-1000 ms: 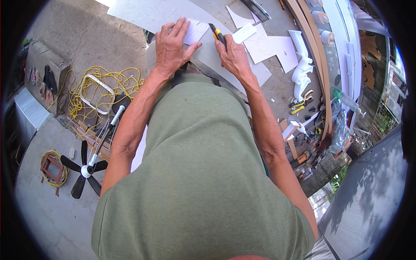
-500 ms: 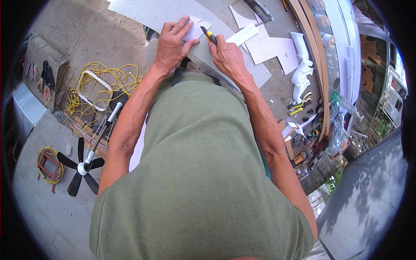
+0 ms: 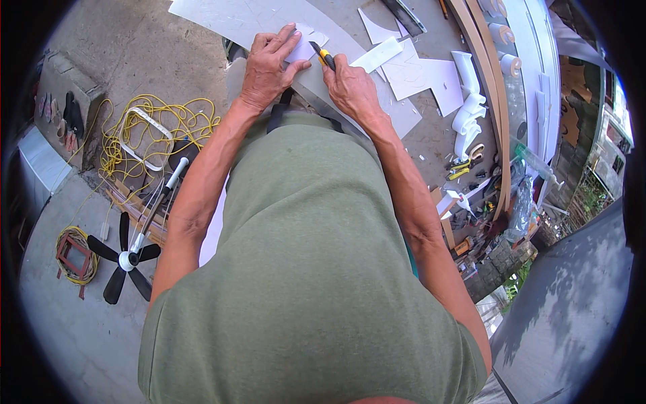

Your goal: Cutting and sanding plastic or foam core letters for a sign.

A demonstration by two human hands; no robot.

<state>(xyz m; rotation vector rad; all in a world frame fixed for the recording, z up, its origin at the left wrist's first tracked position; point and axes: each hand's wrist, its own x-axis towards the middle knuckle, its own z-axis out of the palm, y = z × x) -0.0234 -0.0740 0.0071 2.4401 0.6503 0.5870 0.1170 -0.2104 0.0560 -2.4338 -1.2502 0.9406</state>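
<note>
My left hand point(image 3: 269, 73) lies with its fingers stretched over a small white sheet piece point(image 3: 309, 35), pressing it onto a large pale grey sheet point(image 3: 222, 15) on the worktable. A yellow and black utility knife point(image 3: 326, 58) is in my right hand point(image 3: 354, 89), fingers wrapped round its handle. Its dark blade points up and left at the white piece's right edge; whether the tip touches cannot be made out. Right of the knife lie a white strip point(image 3: 378, 55) and several white sheet offcuts point(image 3: 408, 75).
Right on the table are a curled white strip point(image 3: 469, 116), yellow-handled pliers point(image 3: 460, 167), long brown strips point(image 3: 494, 101) and white rolls point(image 3: 509, 64). On the left floor stand a black-bladed fan point(image 3: 126, 259), a tangled yellow cord point(image 3: 192, 114) and a coiled cable point(image 3: 77, 256).
Both hands stay almost in place, the left still pressing the white piece. The knife has shifted very slightly. Fan blades and cord appear a little displaced with the view.
</note>
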